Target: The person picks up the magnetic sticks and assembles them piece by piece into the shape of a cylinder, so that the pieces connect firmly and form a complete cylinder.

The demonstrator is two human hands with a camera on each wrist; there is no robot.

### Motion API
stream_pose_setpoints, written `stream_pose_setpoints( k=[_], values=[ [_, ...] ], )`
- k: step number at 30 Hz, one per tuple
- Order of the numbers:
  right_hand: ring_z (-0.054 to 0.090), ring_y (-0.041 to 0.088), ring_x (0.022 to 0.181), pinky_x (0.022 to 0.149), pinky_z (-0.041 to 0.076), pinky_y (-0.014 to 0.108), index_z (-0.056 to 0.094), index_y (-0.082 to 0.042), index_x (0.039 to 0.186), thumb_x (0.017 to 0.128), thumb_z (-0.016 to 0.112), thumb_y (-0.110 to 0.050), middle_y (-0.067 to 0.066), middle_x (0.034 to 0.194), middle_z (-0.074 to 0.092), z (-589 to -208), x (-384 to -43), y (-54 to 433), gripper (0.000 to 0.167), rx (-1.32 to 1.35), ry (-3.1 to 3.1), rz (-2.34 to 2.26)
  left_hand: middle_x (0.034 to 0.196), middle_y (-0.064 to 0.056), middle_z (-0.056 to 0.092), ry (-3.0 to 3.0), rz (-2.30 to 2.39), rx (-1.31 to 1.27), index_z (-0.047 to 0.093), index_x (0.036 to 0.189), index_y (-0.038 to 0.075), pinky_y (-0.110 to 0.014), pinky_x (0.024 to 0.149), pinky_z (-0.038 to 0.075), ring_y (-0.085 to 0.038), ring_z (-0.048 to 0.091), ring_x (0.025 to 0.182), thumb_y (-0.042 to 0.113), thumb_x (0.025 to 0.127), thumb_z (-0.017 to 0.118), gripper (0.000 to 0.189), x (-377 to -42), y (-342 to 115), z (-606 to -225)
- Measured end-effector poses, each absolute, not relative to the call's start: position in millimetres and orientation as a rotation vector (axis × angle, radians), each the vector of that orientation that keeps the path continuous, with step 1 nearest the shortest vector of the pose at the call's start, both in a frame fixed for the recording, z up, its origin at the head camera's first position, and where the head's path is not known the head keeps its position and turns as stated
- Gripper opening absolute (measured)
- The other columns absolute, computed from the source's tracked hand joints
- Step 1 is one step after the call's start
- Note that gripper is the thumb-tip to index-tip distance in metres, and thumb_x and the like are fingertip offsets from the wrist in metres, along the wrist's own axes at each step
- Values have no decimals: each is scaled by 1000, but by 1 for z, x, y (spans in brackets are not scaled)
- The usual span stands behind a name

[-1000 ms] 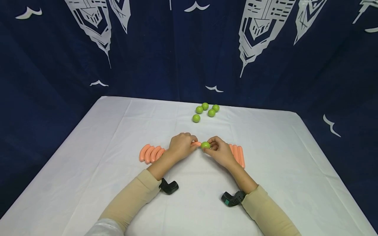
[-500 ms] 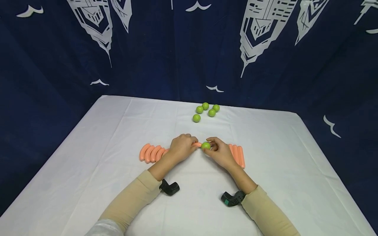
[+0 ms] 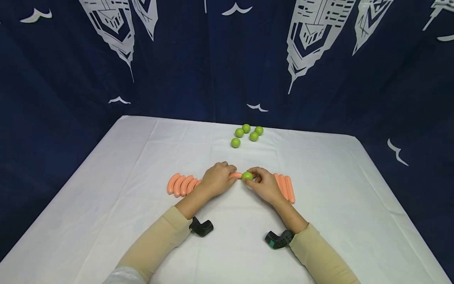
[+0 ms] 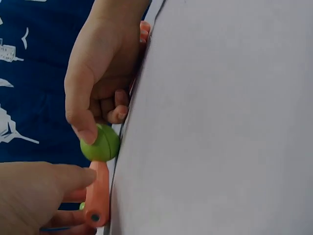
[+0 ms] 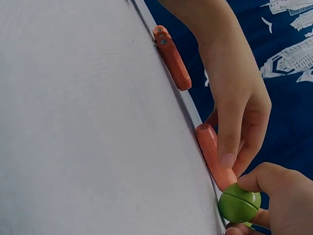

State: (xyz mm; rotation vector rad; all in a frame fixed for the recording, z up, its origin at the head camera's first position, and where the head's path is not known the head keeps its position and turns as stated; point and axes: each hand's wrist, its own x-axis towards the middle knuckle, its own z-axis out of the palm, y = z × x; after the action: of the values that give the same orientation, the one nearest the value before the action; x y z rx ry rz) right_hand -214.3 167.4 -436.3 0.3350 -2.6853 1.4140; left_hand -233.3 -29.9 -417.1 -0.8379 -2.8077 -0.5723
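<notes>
My left hand (image 3: pixel 217 179) pinches an orange rod (image 3: pixel 235 175) just above the white table. A round grey inset shows in the near end of this rod (image 4: pixel 98 196) in the left wrist view. At its other end the rod meets a green ball (image 3: pixel 247 176), which has a thin seam line round it. The thumb and fingers of my right hand (image 3: pixel 266 185) pinch that ball. Seen from the right wrist, the right thumb lies on top of the ball (image 5: pixel 239 203), and the left thumb presses along the rod (image 5: pixel 215 156).
Several loose green balls (image 3: pixel 239 133) lie near the back edge of the white table (image 3: pixel 319 157). Curved orange rods (image 3: pixel 178 185) lie side by side left of my left hand. Straight orange rods (image 3: pixel 290 189) form a row, partly hidden behind my right hand.
Both hands, the rod and the ball stay in nearly the same place. The right fingers shift slightly about the ball.
</notes>
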Motion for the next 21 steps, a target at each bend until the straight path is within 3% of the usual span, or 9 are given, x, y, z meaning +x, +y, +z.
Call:
stream_pose_setpoints(
  k=[4,8,13,21],
  values=[
    [49,14,67,57,41,23,67,0,111,86,74,-15,9,93,60,-437,-214,166,30,336,-2694,1408,105,-7,64,-2849,-551,-877,66,123,9,-39,78,50,-25,60,94,31,95,63,36,-230,-49,-412],
    [49,15,67,56,40,24,67,-1,111,86,73,-15,9,93,60,-437,-214,167,30,330,-2695,1403,115,-5,63,-2857,-571,-953,65,124,11,-41,91,47,-24,57,107,24,95,62,33,-226,-77,-405],
    [48,15,67,56,40,24,67,-1,111,86,73,-15,9,93,60,-437,-213,170,30,336,-2685,1388,115,-2,65,-2805,-704,-1019,68,118,10,-43,93,45,-22,57,106,10,89,59,30,-216,-109,-401],
    [49,15,68,56,40,23,67,0,112,86,74,-14,9,93,60,-436,-212,168,30,334,-2683,1407,113,0,66,-2755,-742,-1025,71,109,12,-49,91,43,-26,57,114,12,91,61,20,-204,-132,-406]
  ],
)
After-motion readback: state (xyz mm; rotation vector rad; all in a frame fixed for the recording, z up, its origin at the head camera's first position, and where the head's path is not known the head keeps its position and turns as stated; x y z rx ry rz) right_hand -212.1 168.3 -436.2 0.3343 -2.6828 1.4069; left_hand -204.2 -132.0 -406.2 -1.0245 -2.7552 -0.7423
